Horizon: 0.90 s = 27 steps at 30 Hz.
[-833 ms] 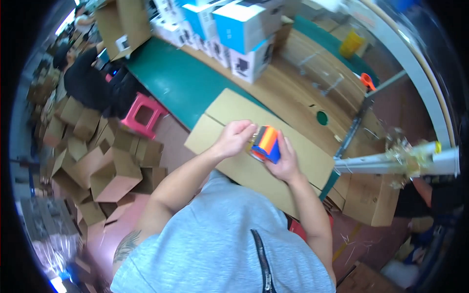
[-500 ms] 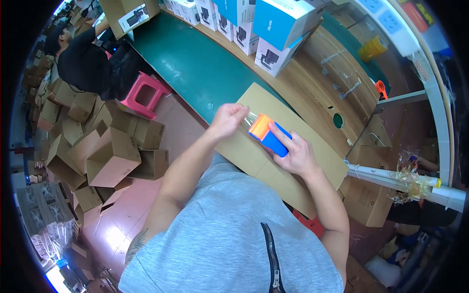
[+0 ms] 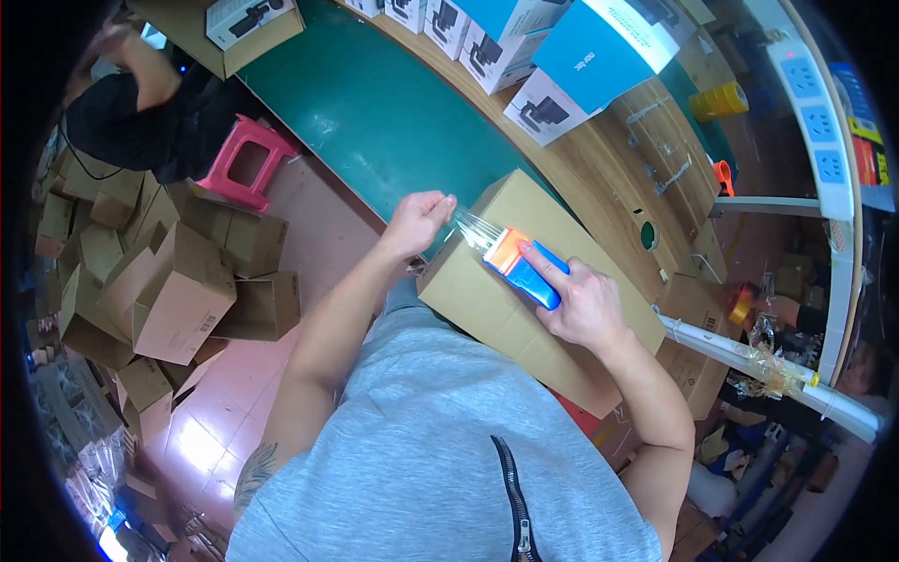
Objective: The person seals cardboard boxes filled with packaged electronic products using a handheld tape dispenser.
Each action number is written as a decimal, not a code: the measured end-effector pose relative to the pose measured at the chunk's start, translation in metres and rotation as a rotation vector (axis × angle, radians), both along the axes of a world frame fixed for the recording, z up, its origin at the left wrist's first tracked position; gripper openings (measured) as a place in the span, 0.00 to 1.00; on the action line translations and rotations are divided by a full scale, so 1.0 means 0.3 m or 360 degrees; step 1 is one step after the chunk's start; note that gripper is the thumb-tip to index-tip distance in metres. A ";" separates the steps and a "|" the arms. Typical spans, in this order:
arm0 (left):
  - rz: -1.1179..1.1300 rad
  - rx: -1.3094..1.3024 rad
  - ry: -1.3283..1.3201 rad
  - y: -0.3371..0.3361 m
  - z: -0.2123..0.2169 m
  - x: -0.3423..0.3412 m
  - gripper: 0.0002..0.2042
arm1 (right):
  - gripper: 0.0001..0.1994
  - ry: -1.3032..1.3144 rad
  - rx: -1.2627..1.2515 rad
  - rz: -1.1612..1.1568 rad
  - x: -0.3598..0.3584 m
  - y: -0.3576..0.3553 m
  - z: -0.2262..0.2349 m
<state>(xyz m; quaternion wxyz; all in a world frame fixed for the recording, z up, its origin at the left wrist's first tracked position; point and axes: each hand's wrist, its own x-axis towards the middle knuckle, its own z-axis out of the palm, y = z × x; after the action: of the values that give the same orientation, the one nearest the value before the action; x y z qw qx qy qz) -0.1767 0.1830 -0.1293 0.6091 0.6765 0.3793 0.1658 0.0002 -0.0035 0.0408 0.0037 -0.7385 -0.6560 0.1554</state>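
Clear tape strip (image 3: 475,231) now drawn longer, spanning past the cardboard box (image 3: 487,309)'s left edge: left hand (image 3: 416,226)'s grip pinched on its end, right hand (image 3: 588,304)'s grip wrapped round the blue-orange tape dispenser (image 3: 530,273) above the box.

A green table (image 3: 346,112) runs slantwise from the upper left; along its far side lies a wooden board (image 3: 609,150), with a round green hole (image 3: 649,236) in it; a pink stool (image 3: 260,136) stands near the table's left edge; the floor (image 3: 323,225) is pinkish tile, with a white glare (image 3: 198,442) at lower left; at right, a power strip (image 3: 817,124) hangs on a pale post (image 3: 838,272); a white rail (image 3: 707,342) slants below.
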 end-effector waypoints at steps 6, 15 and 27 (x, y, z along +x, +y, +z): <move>-0.0119 -0.0376 0.0031 -0.103 -0.150 0.038 0.24 | 0.31 -0.0162 -0.0281 0.0060 -0.056 0.106 0.021; 0.0127 -0.0214 0.0354 -0.078 -0.111 -0.037 0.27 | 0.31 -0.0197 -0.0564 0.0144 -0.077 0.217 0.078; -0.0085 -0.0262 0.0246 -0.117 0.016 0.165 0.35 | 0.29 -0.0191 -0.0717 0.0420 -0.047 0.227 0.068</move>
<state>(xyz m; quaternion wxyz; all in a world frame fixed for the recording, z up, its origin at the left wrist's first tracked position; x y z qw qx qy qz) -0.1272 0.1478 -0.1245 0.6357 0.6449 0.4192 0.0651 -0.0141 0.0647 0.0613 -0.2199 -0.6367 -0.6945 0.2526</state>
